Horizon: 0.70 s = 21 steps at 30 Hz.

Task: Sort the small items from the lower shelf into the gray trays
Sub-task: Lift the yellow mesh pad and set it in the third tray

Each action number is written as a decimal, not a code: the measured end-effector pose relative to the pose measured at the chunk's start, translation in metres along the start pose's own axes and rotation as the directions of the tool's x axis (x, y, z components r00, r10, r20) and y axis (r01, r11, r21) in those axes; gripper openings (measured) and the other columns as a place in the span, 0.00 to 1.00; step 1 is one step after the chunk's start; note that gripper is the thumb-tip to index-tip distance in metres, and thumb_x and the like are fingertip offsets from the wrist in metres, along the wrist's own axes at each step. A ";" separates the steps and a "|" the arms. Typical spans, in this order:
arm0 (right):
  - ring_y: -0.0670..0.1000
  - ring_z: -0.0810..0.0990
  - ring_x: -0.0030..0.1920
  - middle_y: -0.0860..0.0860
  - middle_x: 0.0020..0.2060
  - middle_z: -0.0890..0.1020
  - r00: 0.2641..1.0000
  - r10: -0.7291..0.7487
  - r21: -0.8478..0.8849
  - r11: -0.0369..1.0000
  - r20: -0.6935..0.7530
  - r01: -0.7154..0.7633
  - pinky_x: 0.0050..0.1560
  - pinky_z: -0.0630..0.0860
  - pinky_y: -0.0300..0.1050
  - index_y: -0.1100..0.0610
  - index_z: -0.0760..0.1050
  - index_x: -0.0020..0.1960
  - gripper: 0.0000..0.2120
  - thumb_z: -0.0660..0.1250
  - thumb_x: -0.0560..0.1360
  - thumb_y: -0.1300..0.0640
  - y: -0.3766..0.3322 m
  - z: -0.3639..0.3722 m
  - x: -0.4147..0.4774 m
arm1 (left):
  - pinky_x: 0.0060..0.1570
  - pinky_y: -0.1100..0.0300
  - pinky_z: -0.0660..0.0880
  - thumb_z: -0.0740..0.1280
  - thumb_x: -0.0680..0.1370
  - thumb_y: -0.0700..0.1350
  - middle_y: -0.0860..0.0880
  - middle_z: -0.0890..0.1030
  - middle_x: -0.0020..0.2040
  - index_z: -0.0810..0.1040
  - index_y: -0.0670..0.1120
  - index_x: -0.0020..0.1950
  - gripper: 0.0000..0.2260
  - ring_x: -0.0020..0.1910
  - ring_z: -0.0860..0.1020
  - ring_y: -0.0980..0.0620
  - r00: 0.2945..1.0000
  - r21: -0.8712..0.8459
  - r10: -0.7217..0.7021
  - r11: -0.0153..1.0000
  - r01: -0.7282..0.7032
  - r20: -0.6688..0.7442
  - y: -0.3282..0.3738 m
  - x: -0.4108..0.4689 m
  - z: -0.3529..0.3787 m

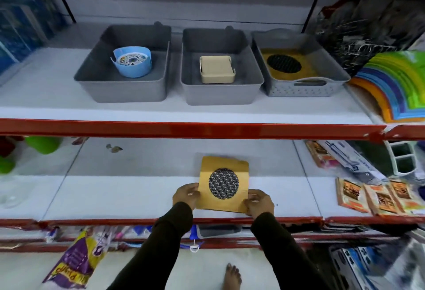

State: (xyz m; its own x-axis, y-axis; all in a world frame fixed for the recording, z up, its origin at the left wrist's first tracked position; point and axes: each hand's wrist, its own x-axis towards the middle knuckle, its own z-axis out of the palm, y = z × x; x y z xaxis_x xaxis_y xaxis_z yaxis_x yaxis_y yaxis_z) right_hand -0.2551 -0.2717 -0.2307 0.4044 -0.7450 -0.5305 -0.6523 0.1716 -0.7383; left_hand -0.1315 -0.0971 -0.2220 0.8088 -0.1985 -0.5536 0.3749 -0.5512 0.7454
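A yellow-brown card packet with a round window showing metal mesh (224, 182) is held over the lower shelf (128, 195). My left hand (186, 195) grips its lower left edge and my right hand (259, 202) grips its lower right corner. On the upper shelf stand three gray trays: the left tray (96, 82) holds a blue round holder (132, 63), the middle tray (190, 87) holds a beige square box (217, 69), and the right tray (299, 87) holds a similar brown mesh packet (285, 63).
A red shelf edge (207, 130) runs between the shelves. Orange packets (381, 196) and a white holder (402, 158) lie on the lower shelf's right; green bowls (43, 145) sit at its left. Rainbow-coloured sheets (391, 85) and dark bags (358, 25) flank the trays.
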 end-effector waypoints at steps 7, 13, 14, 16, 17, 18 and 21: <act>0.65 0.82 0.53 0.64 0.50 0.84 0.979 -0.182 0.300 0.933 -0.088 0.201 0.55 0.80 0.64 0.61 0.80 0.52 0.11 0.69 0.72 0.72 0.001 -0.024 -0.073 | 0.58 0.45 0.81 0.73 0.74 0.36 0.46 0.85 0.50 0.83 0.47 0.51 0.08 0.47 0.83 0.45 0.977 -0.253 0.186 0.945 -0.206 -0.103 0.001 -0.071 -0.028; 0.59 0.82 0.47 0.58 0.45 0.84 0.936 -0.332 0.424 0.836 -0.117 0.349 0.46 0.82 0.52 0.53 0.81 0.47 0.14 0.69 0.72 0.71 -0.030 -0.046 -0.132 | 0.53 0.49 0.82 0.72 0.75 0.37 0.45 0.85 0.52 0.82 0.50 0.49 0.09 0.43 0.82 0.49 0.927 -0.305 0.338 0.877 -0.372 -0.161 0.025 -0.120 -0.069; 0.58 0.83 0.46 0.57 0.45 0.84 0.917 -0.380 0.425 0.814 -0.124 0.395 0.45 0.82 0.51 0.54 0.82 0.48 0.13 0.69 0.72 0.71 -0.039 -0.051 -0.141 | 0.54 0.47 0.82 0.72 0.75 0.37 0.46 0.85 0.52 0.82 0.50 0.50 0.09 0.45 0.83 0.47 0.915 -0.309 0.367 0.862 -0.403 -0.170 0.033 -0.129 -0.077; 0.58 0.83 0.46 0.57 0.45 0.84 0.878 -0.458 0.410 0.781 -0.137 0.471 0.44 0.82 0.51 0.56 0.82 0.52 0.13 0.70 0.73 0.70 -0.057 -0.060 -0.152 | 0.55 0.45 0.82 0.72 0.75 0.38 0.48 0.84 0.51 0.81 0.50 0.52 0.09 0.50 0.83 0.44 0.887 -0.311 0.422 0.831 -0.462 -0.189 0.049 -0.142 -0.089; 0.57 0.83 0.46 0.57 0.46 0.84 0.859 -0.491 0.410 0.760 -0.148 0.505 0.44 0.83 0.50 0.56 0.82 0.53 0.13 0.70 0.73 0.70 -0.068 -0.065 -0.159 | 0.55 0.45 0.82 0.72 0.75 0.38 0.48 0.84 0.52 0.81 0.50 0.52 0.09 0.51 0.83 0.43 0.868 -0.320 0.454 0.807 -0.496 -0.200 0.058 -0.150 -0.097; 0.57 0.82 0.46 0.58 0.46 0.84 0.842 -0.516 0.413 0.740 -0.157 0.531 0.44 0.83 0.50 0.57 0.82 0.54 0.13 0.70 0.73 0.70 -0.077 -0.069 -0.164 | 0.55 0.45 0.82 0.72 0.76 0.38 0.48 0.84 0.52 0.81 0.50 0.52 0.09 0.52 0.83 0.43 0.853 -0.329 0.480 0.787 -0.523 -0.206 0.067 -0.156 -0.102; 0.57 0.83 0.47 0.57 0.47 0.84 0.786 -0.592 0.396 0.688 -0.179 0.608 0.43 0.83 0.50 0.56 0.82 0.56 0.15 0.70 0.73 0.69 -0.106 -0.081 -0.175 | 0.55 0.47 0.82 0.71 0.76 0.37 0.46 0.84 0.51 0.81 0.48 0.54 0.10 0.53 0.82 0.44 0.801 -0.344 0.552 0.724 -0.598 -0.232 0.093 -0.171 -0.118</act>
State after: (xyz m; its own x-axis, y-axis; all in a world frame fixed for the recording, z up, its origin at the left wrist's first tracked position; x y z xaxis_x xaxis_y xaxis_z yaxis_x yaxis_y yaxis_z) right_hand -0.3090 -0.2118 -0.0261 0.5893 -0.8024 0.0941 0.0509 -0.0794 -0.9955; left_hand -0.1814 -0.0191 -0.0138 0.9599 -0.2752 0.0536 -0.0561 -0.0011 0.9984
